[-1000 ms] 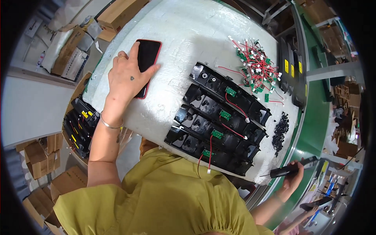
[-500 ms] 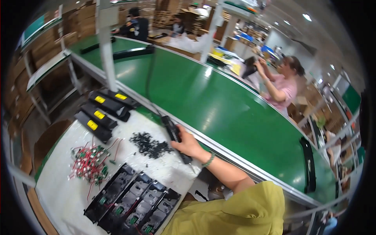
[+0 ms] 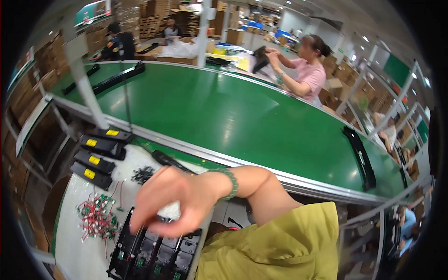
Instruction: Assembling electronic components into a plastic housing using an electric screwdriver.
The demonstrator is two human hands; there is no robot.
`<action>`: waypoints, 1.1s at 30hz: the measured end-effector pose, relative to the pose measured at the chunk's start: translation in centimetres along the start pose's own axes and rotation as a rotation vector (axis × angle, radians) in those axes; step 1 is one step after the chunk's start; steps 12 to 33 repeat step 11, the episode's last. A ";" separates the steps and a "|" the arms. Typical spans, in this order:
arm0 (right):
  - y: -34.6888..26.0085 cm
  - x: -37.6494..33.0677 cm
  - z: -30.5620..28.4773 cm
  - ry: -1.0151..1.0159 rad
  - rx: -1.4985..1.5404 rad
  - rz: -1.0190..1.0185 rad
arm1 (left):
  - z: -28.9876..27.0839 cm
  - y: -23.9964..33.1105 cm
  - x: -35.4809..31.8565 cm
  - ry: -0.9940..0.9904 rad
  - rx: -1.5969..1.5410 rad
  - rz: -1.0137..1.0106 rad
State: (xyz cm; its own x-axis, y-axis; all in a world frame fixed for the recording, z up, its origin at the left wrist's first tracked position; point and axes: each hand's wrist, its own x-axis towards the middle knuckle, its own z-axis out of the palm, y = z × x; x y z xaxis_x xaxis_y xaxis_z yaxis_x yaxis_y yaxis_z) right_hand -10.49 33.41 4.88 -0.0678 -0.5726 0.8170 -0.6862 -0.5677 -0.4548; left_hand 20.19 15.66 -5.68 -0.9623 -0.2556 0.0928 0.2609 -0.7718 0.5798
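My right hand, with a green bead bracelet on its wrist, hovers over the black plastic housings at the table's near side. Its fingers are bent, with a gap between thumb and forefinger; motion smears the fingertips. Behind the hand a black corded electric screwdriver lies by the belt's edge, partly hidden by the wrist. Small green circuit boards with red wires sit inside the housings. To their left is a heap of similar wired boards. A pile of small black parts shows beyond my fingers. My left hand is out of view.
Several black cases with yellow labels lie at the table's far left. Past the white tabletop runs a green conveyor belt, carrying long black bars. A co-worker in pink handles a dark part across it. Metal posts rise nearby.
My right hand has let go of the electric screwdriver and moved left and nearer, over the housings. The screwdriver now lies on the table. My view has shifted.
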 end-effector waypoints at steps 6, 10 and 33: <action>-2.3 2.7 5.9 -0.233 0.458 -0.127 | 18.0 -10.1 21.1 -0.681 -1.005 1.606; -4.3 0.6 3.8 -0.259 0.424 -0.155 | 20.3 -13.3 21.2 -0.865 -1.056 1.518; -4.7 0.2 3.4 -0.245 0.420 -0.109 | 20.7 -14.0 21.2 -0.864 -1.069 1.499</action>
